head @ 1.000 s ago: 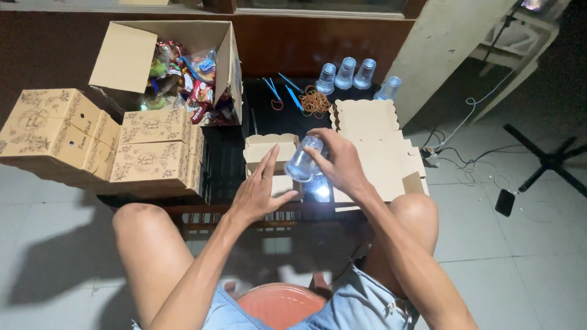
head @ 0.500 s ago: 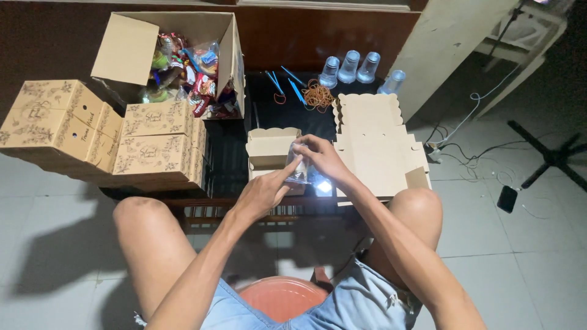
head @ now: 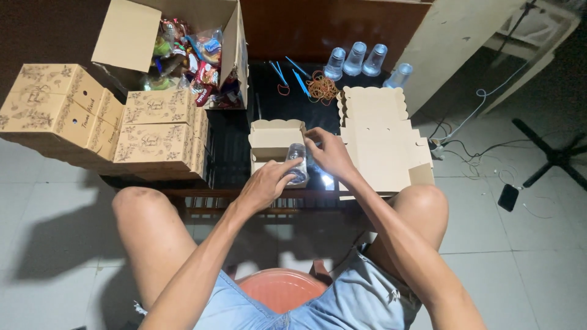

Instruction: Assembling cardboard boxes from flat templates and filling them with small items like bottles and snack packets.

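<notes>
— What's laid out there?

— A dark table (head: 232, 153): printed boxes (head: 156, 137) stacked at the left, a carton (head: 131, 27) of snacks at the far left, flat box blanks (head: 379, 137) on the right.

— And the hands?

— The left hand (head: 266, 183) is closed around a clear cup (head: 296, 160) held over the small open box (head: 275, 140) at the near edge. The right hand (head: 330, 153), fingers curled, touches the cup's top.

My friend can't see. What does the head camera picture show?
A seated person's left hand and right hand put a clear plastic cup into a small open cardboard box on a dark table. Printed closed boxes sit left.
</notes>
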